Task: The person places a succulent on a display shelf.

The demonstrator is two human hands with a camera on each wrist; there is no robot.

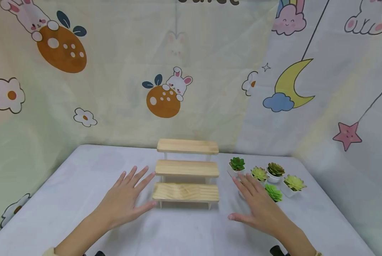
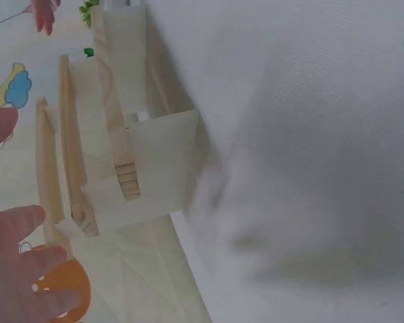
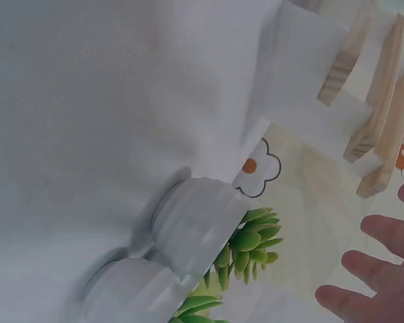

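Note:
A three-tier wooden display stand point(image 1: 186, 192) with white supports stands at the middle of the table. To its left, my left hand point(image 1: 123, 199) is spread with fingers straight, fingertips close beside the lower tiers, holding nothing. On the other side, my right hand point(image 1: 258, 208) is held out flat with its fingers extended, nothing in it. It overlaps part of a group of small potted succulents in the head view. Among these are a dark green one point(image 1: 237, 163), a bright green one point(image 1: 273, 193) and a yellow-green one point(image 1: 294, 183). White ribbed pots point(image 3: 198, 222) show below my right fingers.
A white cloth covers the table point(image 1: 184, 234). Behind it hangs a printed curtain point(image 1: 120, 89) with rabbits, flowers and a moon, which also runs along both sides. Another succulent point(image 1: 275, 169) sits toward the back of the group on the right.

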